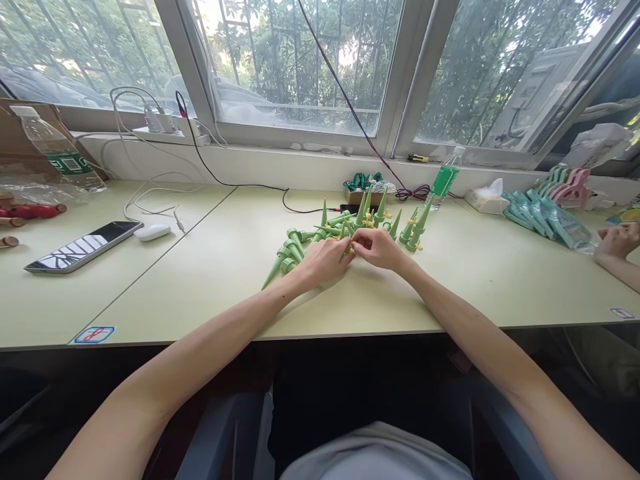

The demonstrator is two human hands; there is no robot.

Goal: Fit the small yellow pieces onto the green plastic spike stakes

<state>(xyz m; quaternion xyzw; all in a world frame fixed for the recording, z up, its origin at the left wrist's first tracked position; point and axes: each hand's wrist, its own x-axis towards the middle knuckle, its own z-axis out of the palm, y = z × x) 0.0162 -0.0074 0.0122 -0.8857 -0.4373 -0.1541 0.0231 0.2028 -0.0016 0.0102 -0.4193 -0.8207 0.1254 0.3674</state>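
Both my hands meet at the middle of the pale green table point(225, 280). My left hand point(324, 261) is closed around a green cone-shaped plastic spike point(346, 235) and my right hand point(381, 248) pinches a small yellow part point(349, 249) against it. Several more green spikes point(290, 252) lie flat to the left of my hands. Others stand upright point(415, 230) just behind and to the right, some with yellow pieces.
A phone point(83, 247), a white mouse point(153, 231) and a water bottle point(57, 150) lie at left. A black cable point(240, 183) crosses the back. A green bottle point(444, 179), tissues point(487, 198) and teal packets point(543, 217) sit at right, near another person's hand point(617, 241).
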